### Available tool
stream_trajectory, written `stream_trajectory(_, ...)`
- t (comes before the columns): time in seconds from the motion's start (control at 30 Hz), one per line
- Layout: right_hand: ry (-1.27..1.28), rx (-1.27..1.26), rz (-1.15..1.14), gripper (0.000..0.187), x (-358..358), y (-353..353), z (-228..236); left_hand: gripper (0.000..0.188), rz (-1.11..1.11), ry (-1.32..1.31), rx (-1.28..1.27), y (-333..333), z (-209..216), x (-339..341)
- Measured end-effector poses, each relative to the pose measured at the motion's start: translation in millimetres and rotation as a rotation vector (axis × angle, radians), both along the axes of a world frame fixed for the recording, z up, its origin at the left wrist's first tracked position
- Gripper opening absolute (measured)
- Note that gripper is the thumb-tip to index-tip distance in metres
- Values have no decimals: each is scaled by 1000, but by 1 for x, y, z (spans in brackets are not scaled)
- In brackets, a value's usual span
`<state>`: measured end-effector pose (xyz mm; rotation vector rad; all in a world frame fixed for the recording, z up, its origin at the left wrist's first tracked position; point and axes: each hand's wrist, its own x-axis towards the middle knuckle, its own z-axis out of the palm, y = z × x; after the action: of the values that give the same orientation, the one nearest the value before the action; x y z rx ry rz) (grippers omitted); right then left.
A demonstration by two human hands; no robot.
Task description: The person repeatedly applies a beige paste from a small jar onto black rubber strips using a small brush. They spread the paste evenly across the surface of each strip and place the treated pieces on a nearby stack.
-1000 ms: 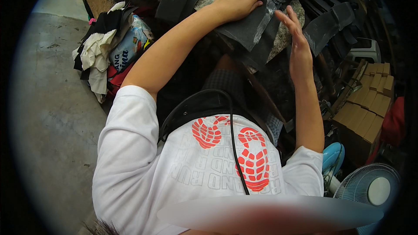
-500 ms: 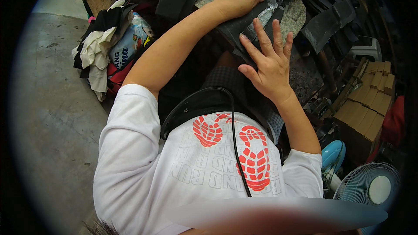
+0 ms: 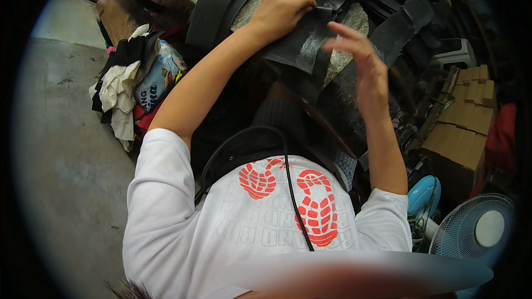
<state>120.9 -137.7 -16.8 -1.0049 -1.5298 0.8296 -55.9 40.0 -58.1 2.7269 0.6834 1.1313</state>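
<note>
Black rubbery sheet (image 3: 288, 51) on a speckled stone slab (image 3: 356, 20), one corner aimed at the wearer's lap

Concrete floor (image 3: 72, 160) spreads along the left. Stacked cardboard boxes (image 3: 460, 141) stand at the right, with a fan (image 3: 471, 231) nearer the wearer. Left of the slab, pale and dark cloths (image 3: 121, 86) lie heaped. Curved black strips (image 3: 210, 16) rest across the slab's left part; more dark strips (image 3: 407, 19) fan out to its right.

Between these groups lies the sheet, over another dark piece. Its right edge slants from upper right to lower left, towards the lap; its full long axis cannot be told under the left hand (image 3: 281, 12). That hand is bent over the upper edge, fingers curled; whether it grips or merely presses cannot be told. The right hand (image 3: 363, 55), blurred, is empty, fingers loosely extended, just beside a whitish patch (image 3: 311, 45) on the sheet.
</note>
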Motion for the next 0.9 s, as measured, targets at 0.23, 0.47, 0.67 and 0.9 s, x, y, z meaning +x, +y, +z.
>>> stream_trajectory(0.23, 275, -324, -356, 78, 26, 70, 14, 16, -58, -166, -18, -11, 34, -7)
stream_trajectory(0.47, 446, -258, -261, 72, 41, 118, -11, 53, -139, -425, -648, -24, 33, -11)
stream_trajectory(0.67, -3, -267, -273, 90, 50, 125, -7, 73, -97, -149, -928, -27, 22, -24)
stream_trajectory(0.9, -755, -38, -592, 51, 74, 102, 31, 49, 255, -269, 151, 14, 37, 6)
